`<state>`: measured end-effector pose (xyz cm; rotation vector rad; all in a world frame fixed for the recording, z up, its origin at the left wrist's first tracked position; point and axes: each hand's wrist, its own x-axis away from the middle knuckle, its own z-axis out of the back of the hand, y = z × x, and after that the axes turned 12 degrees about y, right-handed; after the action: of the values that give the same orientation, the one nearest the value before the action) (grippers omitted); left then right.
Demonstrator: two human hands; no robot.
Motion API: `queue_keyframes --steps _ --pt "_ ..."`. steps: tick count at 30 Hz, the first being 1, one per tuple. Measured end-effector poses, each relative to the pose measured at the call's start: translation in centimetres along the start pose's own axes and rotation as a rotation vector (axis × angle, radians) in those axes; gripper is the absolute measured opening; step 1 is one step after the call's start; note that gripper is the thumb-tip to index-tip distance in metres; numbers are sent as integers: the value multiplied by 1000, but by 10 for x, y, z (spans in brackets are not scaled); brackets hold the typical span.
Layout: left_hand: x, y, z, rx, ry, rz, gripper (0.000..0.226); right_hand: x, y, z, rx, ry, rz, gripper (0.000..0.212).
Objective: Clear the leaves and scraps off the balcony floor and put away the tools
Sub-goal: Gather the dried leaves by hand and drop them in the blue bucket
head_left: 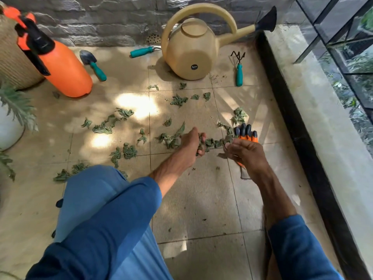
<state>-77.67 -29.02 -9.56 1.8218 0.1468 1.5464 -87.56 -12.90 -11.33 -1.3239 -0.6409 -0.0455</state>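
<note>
Green leaves (pixel 201 140) in curled fingers (pixel 199 152) of the left hand (pixel 191 144); right hand (pixel 246 153) over orange glove (pixel 247 136), grip unclear.

Crumpled dry green leaves (pixel 105 126) lie scattered across the middle of the tan tiled floor (pixel 201 199); the left hand (pixel 192 143) grips a clump. Toward the far edge lie a teal-handled grey trowel (pixel 92 64), left, and a teal-handled black three-pronged rake (pixel 239 67), right. The right hand (pixel 247 153) holds an orange, black-clawed glove (pixel 247 136).
</note>
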Motion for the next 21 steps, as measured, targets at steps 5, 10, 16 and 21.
queue_keyframes --steps 5,10,16,21 --pt "8 -9 -9 -100 -59 50 51 22 -30 -27 195 -142 211 18" --pt "9 -10 -10 -74 -102 -5 64 36 -26 -66 296 43 326 11" --pt "2 -9 -7 -204 100 -212 46 40 -17 -75 364 103 568 15" --pt "-7 -2 12 -198 167 -405 39 16 -19 -36 250 -120 310 22"
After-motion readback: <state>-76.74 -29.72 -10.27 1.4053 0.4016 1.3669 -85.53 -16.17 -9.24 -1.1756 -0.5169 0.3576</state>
